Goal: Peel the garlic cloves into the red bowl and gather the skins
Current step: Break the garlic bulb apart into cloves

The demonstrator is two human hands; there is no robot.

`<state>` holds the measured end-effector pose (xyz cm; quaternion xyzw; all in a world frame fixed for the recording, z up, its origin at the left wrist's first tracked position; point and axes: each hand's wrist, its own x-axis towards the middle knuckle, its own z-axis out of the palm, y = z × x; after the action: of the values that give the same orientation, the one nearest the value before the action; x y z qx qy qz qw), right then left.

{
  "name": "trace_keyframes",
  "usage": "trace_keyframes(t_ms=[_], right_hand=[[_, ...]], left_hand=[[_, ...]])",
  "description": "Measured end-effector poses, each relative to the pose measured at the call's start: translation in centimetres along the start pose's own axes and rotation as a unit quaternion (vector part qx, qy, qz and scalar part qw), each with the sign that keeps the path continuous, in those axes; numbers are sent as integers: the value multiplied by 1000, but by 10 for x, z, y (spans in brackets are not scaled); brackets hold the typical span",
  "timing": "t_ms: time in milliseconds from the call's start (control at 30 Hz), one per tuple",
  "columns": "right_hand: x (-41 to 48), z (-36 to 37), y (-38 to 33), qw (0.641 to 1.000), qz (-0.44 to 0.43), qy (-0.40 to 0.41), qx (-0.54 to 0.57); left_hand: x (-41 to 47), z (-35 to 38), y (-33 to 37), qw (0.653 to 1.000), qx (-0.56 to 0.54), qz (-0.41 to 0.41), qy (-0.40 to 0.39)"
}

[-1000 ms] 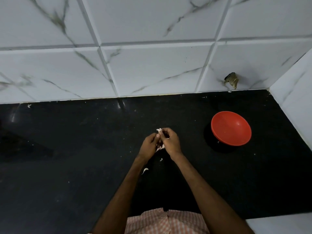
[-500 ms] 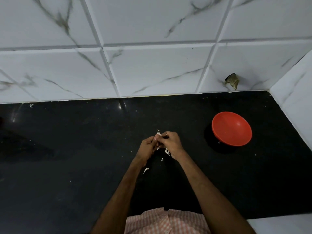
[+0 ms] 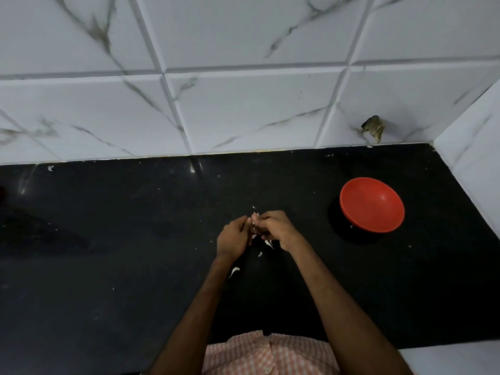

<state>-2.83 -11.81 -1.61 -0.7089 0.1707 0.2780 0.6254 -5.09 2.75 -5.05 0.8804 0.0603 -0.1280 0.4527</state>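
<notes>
The left hand (image 3: 234, 238) and the right hand (image 3: 276, 230) met over the middle of the counter (image 3: 108, 239), knuckles up and fingertips together. Both had their fingers curled in and pinched a clove (image 3: 255, 215) between them. Only a pale tip of it showed above the fingertips, and the rest was hidden inside the two grips. Whether the hands touched the counter could not be told.

Loose skins (image 3: 234, 271) lay on the black surface near the hands. One curled strip lay beside the left wrist, a smaller flake lay between the wrists, another just under the right palm, and a fleck lay just beyond the fingertips.

The bowl (image 3: 372, 204), red and round, stood upright to the right of the hands, well apart from them and close to the side wall (image 3: 473, 158). Its shadow fell to its left.

The back wall (image 3: 243, 104) was of white tile with grey veins and met the counter along a pale seam. A ragged dark hole (image 3: 374, 128) broke one tile low down, above and behind the bowl. Both forearms were bare, and a checked shirt (image 3: 270, 353) showed at the bottom edge between them.
</notes>
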Motion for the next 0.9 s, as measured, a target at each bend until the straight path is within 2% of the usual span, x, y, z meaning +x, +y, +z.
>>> trace_keyframes(t_ms=[67,200,367,400,533,667,767,900], right_hand=[[1,0,-3,996,-34,-1,-85],[2,-1,-4,982,-68,-2,-179],[9,1,-5,920,-100,39,-377],[9,2,-6,917,-112,45,-380],[6,2,-6,947,-148,57,-278],[5,-1,0,973,-136,78,-168],[5,0,0,978,-140,73,-134],[-2,4,-7,978,-170,66,-101]], left_hand=[[0,-1,-7,996,75,20,36],[0,-5,-12,993,99,38,62],[-5,-6,-9,982,167,42,72],[-4,-7,-9,984,157,39,72],[4,-10,-12,995,66,45,67],[4,-5,-7,991,-15,83,101],[0,1,-1,984,-164,55,39],[-6,2,8,971,-234,35,-24]])
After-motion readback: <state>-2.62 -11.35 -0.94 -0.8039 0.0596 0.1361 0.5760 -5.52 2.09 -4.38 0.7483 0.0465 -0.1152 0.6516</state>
